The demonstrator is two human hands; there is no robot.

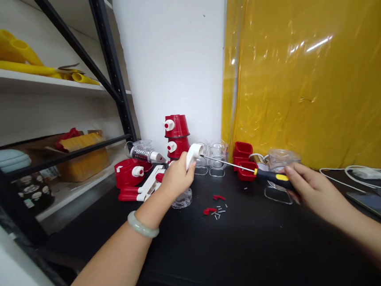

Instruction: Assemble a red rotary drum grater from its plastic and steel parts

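Note:
My left hand (178, 175) is closed around a white crank handle (195, 150), its rounded end pointing up and right. In my right hand (303, 180) is a screwdriver (227, 162) with a black and yellow grip. The long shaft reaches left, and its tip meets the rounded end of the crank handle; whether a screw sits there I cannot tell. On the black table below lie small red plastic pieces (219, 197) and several loose screws (219, 210). More white crank handles with red grips (130, 194) rest left of my left hand.
Red grater bodies (176, 126) are stacked at the back, with another red body (128, 173) to the left. Clear plastic parts (217, 152) and red hoppers (243, 149) stand behind the screwdriver. White cables (373, 172) and a tablet (379, 206) lie right. A shelf (81, 188) borders the left.

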